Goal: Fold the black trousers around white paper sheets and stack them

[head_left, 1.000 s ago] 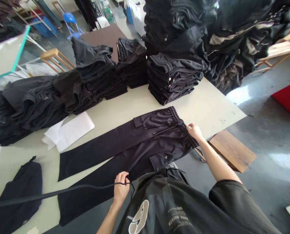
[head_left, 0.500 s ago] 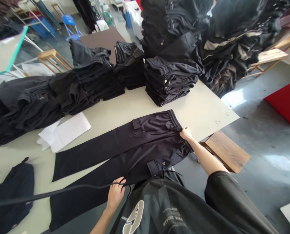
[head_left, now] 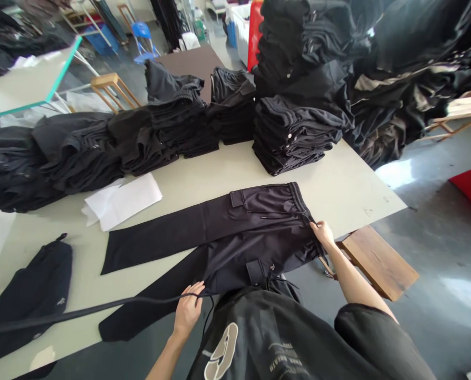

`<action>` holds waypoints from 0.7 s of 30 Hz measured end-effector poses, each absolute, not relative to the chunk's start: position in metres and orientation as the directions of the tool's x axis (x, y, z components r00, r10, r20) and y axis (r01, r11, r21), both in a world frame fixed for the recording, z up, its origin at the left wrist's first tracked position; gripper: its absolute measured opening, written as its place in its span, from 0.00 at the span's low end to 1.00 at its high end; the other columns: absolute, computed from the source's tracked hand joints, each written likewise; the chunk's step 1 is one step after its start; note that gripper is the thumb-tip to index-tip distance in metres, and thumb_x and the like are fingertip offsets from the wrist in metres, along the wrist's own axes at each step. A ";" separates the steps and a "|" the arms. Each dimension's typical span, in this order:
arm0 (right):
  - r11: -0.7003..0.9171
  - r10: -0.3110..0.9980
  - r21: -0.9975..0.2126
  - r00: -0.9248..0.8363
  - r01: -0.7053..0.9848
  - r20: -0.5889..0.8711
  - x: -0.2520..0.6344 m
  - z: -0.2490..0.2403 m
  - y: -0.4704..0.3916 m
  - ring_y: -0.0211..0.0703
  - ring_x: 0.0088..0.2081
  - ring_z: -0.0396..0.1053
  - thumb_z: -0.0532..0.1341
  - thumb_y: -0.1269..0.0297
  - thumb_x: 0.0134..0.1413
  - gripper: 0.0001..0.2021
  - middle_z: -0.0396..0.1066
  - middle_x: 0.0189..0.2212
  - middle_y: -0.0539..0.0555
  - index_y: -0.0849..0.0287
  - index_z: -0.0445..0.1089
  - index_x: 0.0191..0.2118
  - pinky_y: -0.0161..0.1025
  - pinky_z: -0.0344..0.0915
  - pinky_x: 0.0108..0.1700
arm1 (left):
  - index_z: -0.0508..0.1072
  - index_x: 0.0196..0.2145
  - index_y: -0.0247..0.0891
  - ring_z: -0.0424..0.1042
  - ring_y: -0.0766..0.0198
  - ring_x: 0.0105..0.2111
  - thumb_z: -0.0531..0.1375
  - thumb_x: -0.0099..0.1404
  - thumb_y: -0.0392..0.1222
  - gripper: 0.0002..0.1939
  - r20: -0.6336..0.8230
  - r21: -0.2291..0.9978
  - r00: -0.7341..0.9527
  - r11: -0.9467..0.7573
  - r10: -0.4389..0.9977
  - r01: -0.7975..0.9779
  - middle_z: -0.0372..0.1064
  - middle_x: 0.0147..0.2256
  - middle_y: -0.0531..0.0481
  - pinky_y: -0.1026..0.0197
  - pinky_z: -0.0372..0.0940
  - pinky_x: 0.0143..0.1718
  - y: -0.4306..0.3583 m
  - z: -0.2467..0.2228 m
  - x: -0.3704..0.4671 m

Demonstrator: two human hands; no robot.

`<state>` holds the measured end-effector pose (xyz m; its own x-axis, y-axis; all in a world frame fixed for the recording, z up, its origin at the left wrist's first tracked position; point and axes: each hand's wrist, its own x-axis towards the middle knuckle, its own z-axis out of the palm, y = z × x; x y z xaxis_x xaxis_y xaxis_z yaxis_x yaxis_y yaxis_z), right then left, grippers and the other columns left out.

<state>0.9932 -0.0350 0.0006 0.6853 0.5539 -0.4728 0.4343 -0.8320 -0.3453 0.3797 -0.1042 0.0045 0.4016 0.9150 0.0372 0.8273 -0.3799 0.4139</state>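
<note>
T-shirt point(head_left: 286, 322), dark charcoal; right sleeve point(head_left: 372, 330), short, loose, plain; front emblem point(head_left: 221, 352), beige, rounded, pale-outlined; lettering point(head_left: 287, 360), small, tan.

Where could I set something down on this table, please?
The pale tabletop is bare at its right corner, between the right hand and the stack of folded black garments, and between the thin white sheets and that stack, behind the black cloth trousers. Its back edge is crowded with black garment heaps.

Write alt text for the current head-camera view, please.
Black cargo trousers lie spread across a pale table, the right hand holding their drawstring waistband, the left hand at the nearer leg. Stacks of folded black garments stand beyond.
</note>
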 end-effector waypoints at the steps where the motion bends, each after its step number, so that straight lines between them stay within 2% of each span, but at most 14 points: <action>1: -0.830 0.558 -0.356 0.654 0.430 -0.511 0.994 0.001 -0.048 0.58 0.50 0.75 0.59 0.49 0.63 0.19 0.78 0.43 0.65 0.63 0.73 0.46 0.43 0.69 0.50 | 0.79 0.48 0.41 0.78 0.55 0.53 0.50 0.68 0.32 0.21 0.036 0.416 0.400 -0.378 0.916 0.827 0.80 0.50 0.44 0.46 0.69 0.60 -0.105 0.002 0.376; 4: -0.832 0.553 -0.443 0.556 0.334 -0.620 0.993 0.001 -0.095 0.58 0.45 0.78 0.62 0.47 0.59 0.18 0.79 0.36 0.61 0.60 0.74 0.35 0.43 0.72 0.43 | 0.79 0.50 0.41 0.77 0.55 0.53 0.51 0.67 0.33 0.20 0.030 0.434 0.352 -0.330 0.935 0.838 0.79 0.50 0.44 0.45 0.68 0.62 -0.109 -0.003 0.373; 7: -0.867 0.465 -0.491 0.504 0.090 -0.728 0.985 0.001 -0.132 0.55 0.38 0.80 0.67 0.48 0.53 0.17 0.79 0.34 0.59 0.58 0.73 0.37 0.42 0.73 0.35 | 0.79 0.51 0.41 0.75 0.53 0.56 0.52 0.66 0.33 0.21 0.002 0.456 0.269 -0.240 0.963 0.857 0.78 0.53 0.43 0.45 0.66 0.63 -0.111 -0.005 0.377; 10: -0.868 0.404 -0.487 0.433 -0.096 -0.806 0.977 0.007 -0.145 0.51 0.30 0.79 0.69 0.55 0.49 0.14 0.78 0.28 0.58 0.58 0.72 0.37 0.40 0.72 0.30 | 0.76 0.55 0.40 0.71 0.51 0.60 0.53 0.63 0.32 0.25 -0.025 0.452 0.173 -0.143 0.985 0.880 0.73 0.58 0.41 0.45 0.66 0.63 -0.107 -0.011 0.377; 13: -0.755 0.501 -0.630 0.460 -0.182 -0.733 0.980 0.025 -0.140 0.45 0.22 0.75 0.70 0.60 0.43 0.17 0.75 0.23 0.52 0.58 0.72 0.41 0.38 0.73 0.27 | 0.78 0.52 0.41 0.74 0.52 0.57 0.52 0.59 0.31 0.26 -0.041 0.469 0.101 -0.070 0.994 0.880 0.76 0.55 0.43 0.47 0.68 0.62 -0.101 -0.011 0.364; 17: -0.477 0.632 -0.830 0.543 -0.291 -0.553 0.997 0.060 -0.128 0.37 0.17 0.66 0.69 0.60 0.41 0.31 0.73 0.23 0.47 0.54 0.71 0.56 0.34 0.66 0.20 | 0.78 0.39 0.43 0.78 0.53 0.51 0.51 0.59 0.32 0.18 0.055 0.472 -0.060 0.027 0.997 0.881 0.79 0.48 0.46 0.48 0.69 0.59 -0.088 0.014 0.340; 19: -0.386 0.612 -0.870 0.621 -0.306 -0.490 1.005 0.072 -0.125 0.36 0.16 0.64 0.68 0.58 0.42 0.30 0.72 0.23 0.46 0.53 0.72 0.55 0.34 0.65 0.19 | 0.77 0.35 0.44 0.78 0.52 0.49 0.51 0.60 0.33 0.15 0.108 0.459 -0.151 0.086 0.983 0.884 0.80 0.46 0.47 0.47 0.70 0.57 -0.081 0.033 0.330; 21: -0.403 0.568 -0.880 0.685 -0.252 -0.456 1.010 0.078 -0.126 0.39 0.18 0.67 0.66 0.53 0.43 0.24 0.72 0.25 0.50 0.53 0.75 0.48 0.38 0.70 0.22 | 0.77 0.33 0.45 0.79 0.51 0.45 0.52 0.59 0.36 0.14 0.084 0.442 -0.206 0.149 0.975 0.885 0.81 0.42 0.47 0.48 0.72 0.52 -0.072 0.054 0.317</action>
<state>1.0103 -0.1265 0.0785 0.6854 0.5676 -0.4562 -0.2515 -0.4034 -0.8798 0.3170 -0.0721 0.0536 -0.2062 0.9749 0.0840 0.8845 0.1490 0.4421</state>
